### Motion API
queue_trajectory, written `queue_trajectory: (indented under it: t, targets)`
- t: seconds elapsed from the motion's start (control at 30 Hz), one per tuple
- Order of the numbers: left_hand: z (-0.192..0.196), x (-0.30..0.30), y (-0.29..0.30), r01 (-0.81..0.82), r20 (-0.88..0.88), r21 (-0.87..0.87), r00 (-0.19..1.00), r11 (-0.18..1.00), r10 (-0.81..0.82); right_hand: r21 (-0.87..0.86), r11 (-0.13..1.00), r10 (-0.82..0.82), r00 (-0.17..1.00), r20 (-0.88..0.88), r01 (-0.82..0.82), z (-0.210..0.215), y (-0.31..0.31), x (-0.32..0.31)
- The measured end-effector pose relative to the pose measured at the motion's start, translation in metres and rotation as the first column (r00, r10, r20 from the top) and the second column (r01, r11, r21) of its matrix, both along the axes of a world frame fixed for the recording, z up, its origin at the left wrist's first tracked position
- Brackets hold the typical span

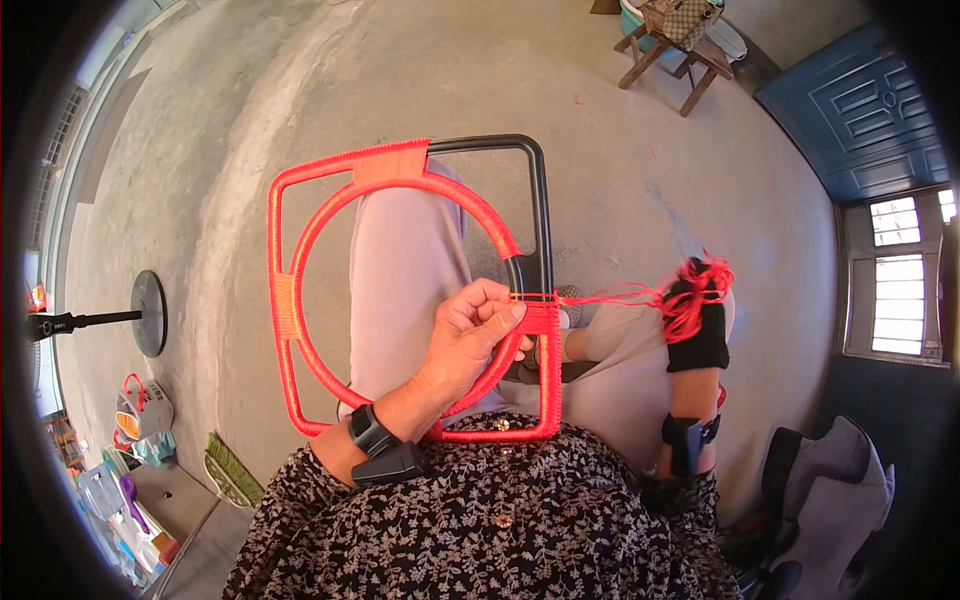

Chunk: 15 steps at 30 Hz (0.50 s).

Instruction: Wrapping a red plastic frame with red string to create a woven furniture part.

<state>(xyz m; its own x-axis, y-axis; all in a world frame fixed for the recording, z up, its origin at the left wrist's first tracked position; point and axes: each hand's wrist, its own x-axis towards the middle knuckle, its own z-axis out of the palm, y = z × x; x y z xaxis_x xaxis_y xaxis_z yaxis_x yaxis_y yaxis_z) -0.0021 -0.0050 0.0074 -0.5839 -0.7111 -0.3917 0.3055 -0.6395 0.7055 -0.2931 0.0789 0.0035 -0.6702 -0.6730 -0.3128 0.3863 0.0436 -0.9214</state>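
Observation:
A squared metal frame with a ring inside it lies across my lap, most of it wrapped in red cord [390, 165]. Bare black tube [543, 200] shows along the top right corner and on a short stretch of the ring. My left hand [476, 325] pinches the ring at its right side, the thumb on the red windings beside the bare part. From there a red strand [612, 297] runs off to the right. My right hand [697, 335], in a black glove, is closed around a loose red bundle of cord [684, 308]; its fingers are mostly covered by loops.
A wooden stool [690, 55] with a patterned bag stands at the far right, near a blue door [860, 110]. On the left are a black round-based stand [149, 313], a bucket [145, 410] and a green broom [232, 468]. A grey draped seat [830, 500] is at lower right.

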Motion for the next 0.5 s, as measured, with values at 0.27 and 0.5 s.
queue_trajectory:
  t: [0.27, 0.5]
  targets:
    - [0.002, -0.006, 0.001, 0.032, -0.029, 0.018, 0.999, 0.999, -0.031, 0.465, 0.788, 0.56, 0.154, -0.814, -0.404, 0.059, -0.017, 0.098]
    - [0.003, -0.006, 0.002, 0.008, -0.039, 0.014, 0.999, 1.0, -0.008, 0.583, 0.696, 0.605, -0.095, -0.79, -0.419, 0.075, -0.02, 0.105]
